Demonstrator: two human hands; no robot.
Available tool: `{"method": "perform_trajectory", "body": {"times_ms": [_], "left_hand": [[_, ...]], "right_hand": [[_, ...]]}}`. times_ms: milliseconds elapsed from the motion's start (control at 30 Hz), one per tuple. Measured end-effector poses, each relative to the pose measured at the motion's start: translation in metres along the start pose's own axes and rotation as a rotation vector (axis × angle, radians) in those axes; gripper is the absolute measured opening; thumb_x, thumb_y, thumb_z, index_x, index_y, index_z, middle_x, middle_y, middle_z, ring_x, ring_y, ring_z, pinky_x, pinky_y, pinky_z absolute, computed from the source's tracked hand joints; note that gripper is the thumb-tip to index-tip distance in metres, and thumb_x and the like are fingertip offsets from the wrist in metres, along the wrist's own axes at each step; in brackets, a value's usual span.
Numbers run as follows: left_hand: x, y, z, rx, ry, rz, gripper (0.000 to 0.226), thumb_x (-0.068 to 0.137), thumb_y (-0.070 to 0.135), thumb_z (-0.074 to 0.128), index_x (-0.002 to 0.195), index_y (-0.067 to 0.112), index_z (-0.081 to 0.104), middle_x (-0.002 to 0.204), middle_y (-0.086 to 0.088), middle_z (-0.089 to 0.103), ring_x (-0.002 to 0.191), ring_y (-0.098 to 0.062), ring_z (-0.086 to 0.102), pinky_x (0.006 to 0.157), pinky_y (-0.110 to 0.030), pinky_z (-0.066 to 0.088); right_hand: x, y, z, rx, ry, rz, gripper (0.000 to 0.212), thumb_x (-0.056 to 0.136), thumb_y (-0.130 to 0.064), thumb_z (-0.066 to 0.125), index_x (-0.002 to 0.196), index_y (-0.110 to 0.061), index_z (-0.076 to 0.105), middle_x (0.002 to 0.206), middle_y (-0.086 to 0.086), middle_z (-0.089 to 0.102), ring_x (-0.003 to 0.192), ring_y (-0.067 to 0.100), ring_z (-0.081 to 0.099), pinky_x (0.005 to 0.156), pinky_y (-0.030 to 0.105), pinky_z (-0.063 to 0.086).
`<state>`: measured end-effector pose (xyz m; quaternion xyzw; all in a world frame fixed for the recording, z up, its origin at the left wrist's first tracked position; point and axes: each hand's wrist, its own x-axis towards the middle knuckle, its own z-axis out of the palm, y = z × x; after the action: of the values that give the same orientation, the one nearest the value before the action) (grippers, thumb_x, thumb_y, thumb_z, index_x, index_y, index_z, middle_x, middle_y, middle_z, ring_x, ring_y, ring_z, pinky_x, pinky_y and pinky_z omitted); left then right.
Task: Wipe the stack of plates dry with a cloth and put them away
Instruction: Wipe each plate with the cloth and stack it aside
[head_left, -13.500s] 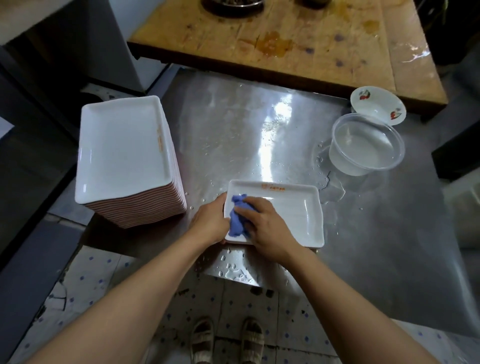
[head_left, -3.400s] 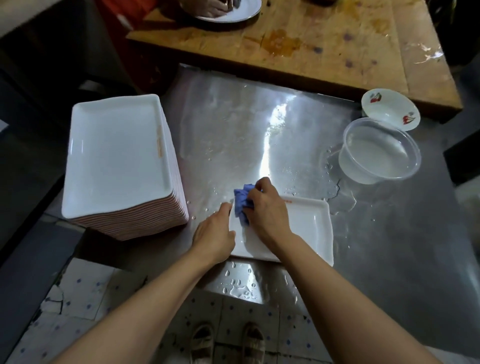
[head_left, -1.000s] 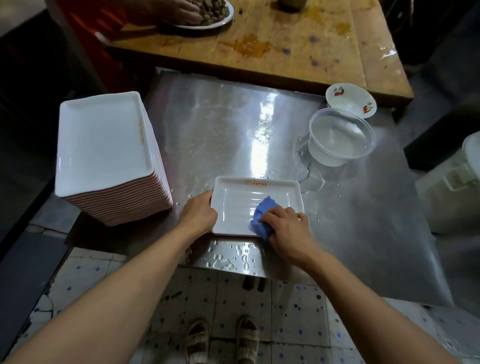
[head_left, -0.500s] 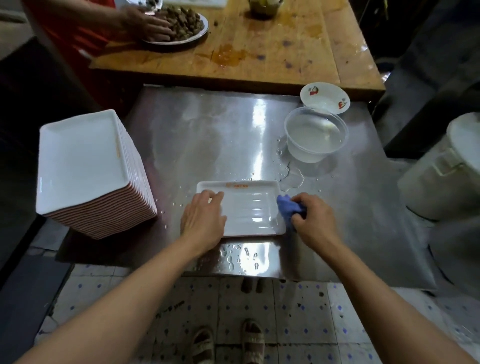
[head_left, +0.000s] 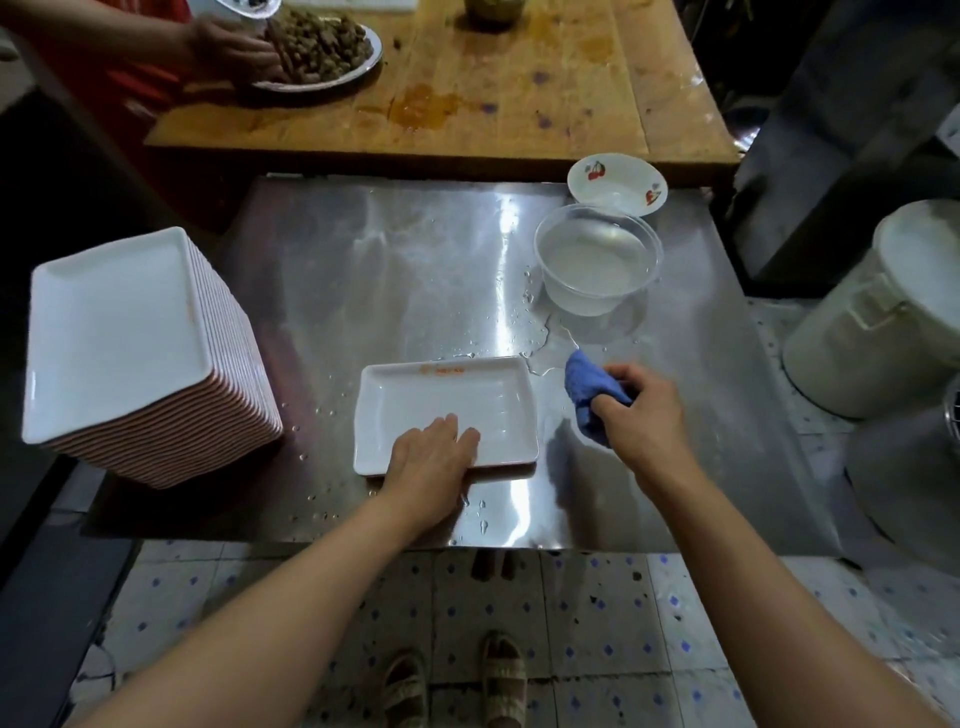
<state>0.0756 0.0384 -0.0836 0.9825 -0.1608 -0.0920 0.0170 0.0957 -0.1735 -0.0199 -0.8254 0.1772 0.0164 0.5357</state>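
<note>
On the steel bench (head_left: 415, 270), near its front edge, one white plate (head_left: 452, 400) lies flat, face up. Left hand (head_left: 431, 460) rests on the plate's near rim, fingers straight and flat, pinning it. Right hand (head_left: 647, 410) is off the plate, just to its right, fingers curled round a bunched blue cloth (head_left: 587, 389); cloth is clear of the plate, above the wet bench. Plate interior shows faint streaks; cannot tell whether fully dry. Tall stack (head_left: 130, 353) of like plates stands at the bench's left side, well apart from the single plate; whether those are wiped or waiting cannot be told. Water drops and a puddle lie near the clear tub (head_left: 597, 260) of water; a small cherry-print bowl (head_left: 618, 182) sits behind it. Judgement: wiping pass on this plate looks about finished or paused; plate not yet put away. Remaining: move it off, and possibly work through the stack. Progress uncertain, likely mid-task.
</note>
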Motion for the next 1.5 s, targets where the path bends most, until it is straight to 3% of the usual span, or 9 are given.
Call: {"method": "perform_trajectory", "body": {"times_ms": [167, 400, 633, 833, 933, 1100, 1267, 1400, 1500], "left_hand": [[-0.001, 0.003, -0.007, 0.069, 0.022, 0.0, 0.038, 0.082, 0.008, 0.048, 0.117, 0.021, 0.043, 0.103, 0.001, 0.056, 0.09, -0.024, 0.057, 0.062, -0.031, 0.025], [-0.013, 0.002, -0.024, 0.018, 0.08, 0.007, 0.032, 0.084, 0.008, 0.045, 0.111, 0.024, 0.052, 0.102, 0.003, 0.063, 0.092, -0.027, 0.06, 0.063, -0.031, 0.03], [-0.009, -0.014, -0.083, -0.303, 0.286, -0.139, 0.017, 0.087, 0.023, 0.053, 0.103, 0.022, 0.059, 0.094, -0.01, 0.067, 0.09, -0.037, 0.06, 0.064, -0.036, 0.034], [-0.032, -0.034, -0.14, -1.105, 0.386, -0.301, 0.013, 0.09, 0.01, 0.058, 0.097, 0.018, 0.066, 0.081, 0.002, 0.069, 0.071, -0.006, 0.062, 0.068, -0.019, 0.048], [-0.05, -0.041, -0.158, -1.51, 0.302, -0.323, 0.02, 0.095, 0.008, 0.051, 0.106, 0.018, 0.064, 0.087, 0.0, 0.072, 0.077, -0.013, 0.068, 0.07, -0.026, 0.054], [-0.077, -0.052, -0.175, -1.671, 0.257, -0.324, 0.021, 0.097, 0.011, 0.047, 0.113, 0.014, 0.061, 0.103, -0.014, 0.071, 0.091, -0.027, 0.069, 0.076, -0.035, 0.058], [-0.092, -0.05, -0.187, -1.701, 0.286, -0.256, 0.029, 0.096, 0.002, 0.044, 0.122, -0.006, 0.053, 0.112, -0.03, 0.061, 0.095, -0.035, 0.059, 0.09, -0.045, 0.049], [-0.101, -0.049, -0.191, -1.715, 0.31, -0.205, 0.028, 0.096, 0.003, 0.042, 0.121, -0.007, 0.052, 0.106, -0.028, 0.062, 0.09, -0.033, 0.06, 0.075, -0.031, 0.055], [-0.103, -0.048, -0.19, -1.774, 0.336, -0.208, 0.028, 0.095, 0.002, 0.043, 0.12, -0.007, 0.053, 0.099, -0.024, 0.063, 0.08, -0.029, 0.061, 0.073, -0.031, 0.055]], "right_hand": [[-0.007, -0.003, -0.001, -0.004, -0.017, -0.015, 0.033, 0.077, 0.001, 0.055, 0.078, -0.031, 0.06, 0.075, 0.0, 0.067, 0.073, 0.024, 0.067, 0.072, 0.045, 0.059], [-0.018, -0.012, -0.002, 0.086, -0.016, -0.03, 0.028, 0.078, 0.006, 0.053, 0.085, -0.019, 0.062, 0.07, 0.002, 0.065, 0.049, 0.0, 0.06, 0.043, 0.01, 0.043], [-0.025, -0.031, -0.003, 0.125, 0.026, -0.089, 0.024, 0.078, 0.005, 0.056, 0.091, -0.012, 0.065, 0.072, 0.003, 0.066, 0.056, 0.007, 0.061, 0.044, 0.012, 0.044], [-0.04, -0.079, 0.009, 0.181, 0.034, -0.275, 0.031, 0.081, 0.002, 0.058, 0.095, -0.026, 0.063, 0.083, -0.008, 0.067, 0.076, 0.011, 0.067, 0.065, 0.028, 0.057], [-0.053, -0.111, 0.019, 0.205, 0.038, -0.428, 0.037, 0.084, 0.001, 0.057, 0.096, -0.034, 0.058, 0.085, -0.017, 0.062, 0.08, -0.002, 0.063, 0.064, 0.019, 0.056], [-0.068, -0.161, 0.036, 0.173, 0.046, -0.631, 0.039, 0.082, 0.002, 0.057, 0.113, -0.02, 0.062, 0.105, -0.002, 0.064, 0.097, 0.01, 0.061, 0.084, 0.03, 0.054], [-0.083, -0.188, 0.061, -0.184, -0.043, -0.921, 0.049, 0.075, -0.003, 0.057, 0.122, -0.016, 0.062, 0.122, 0.004, 0.057, 0.111, 0.024, 0.044, 0.096, 0.024, 0.031], [-0.084, -0.194, 0.074, -0.42, -0.064, -1.021, 0.048, 0.082, -0.015, 0.056, 0.129, -0.022, 0.056, 0.142, 0.001, 0.045, 0.13, 0.026, 0.035, 0.106, 0.04, 0.026], [-0.082, -0.188, 0.076, -0.47, -0.05, -1.053, 0.045, 0.086, -0.018, 0.054, 0.13, -0.017, 0.053, 0.135, 0.009, 0.049, 0.119, 0.028, 0.046, 0.103, 0.041, 0.031]]}}
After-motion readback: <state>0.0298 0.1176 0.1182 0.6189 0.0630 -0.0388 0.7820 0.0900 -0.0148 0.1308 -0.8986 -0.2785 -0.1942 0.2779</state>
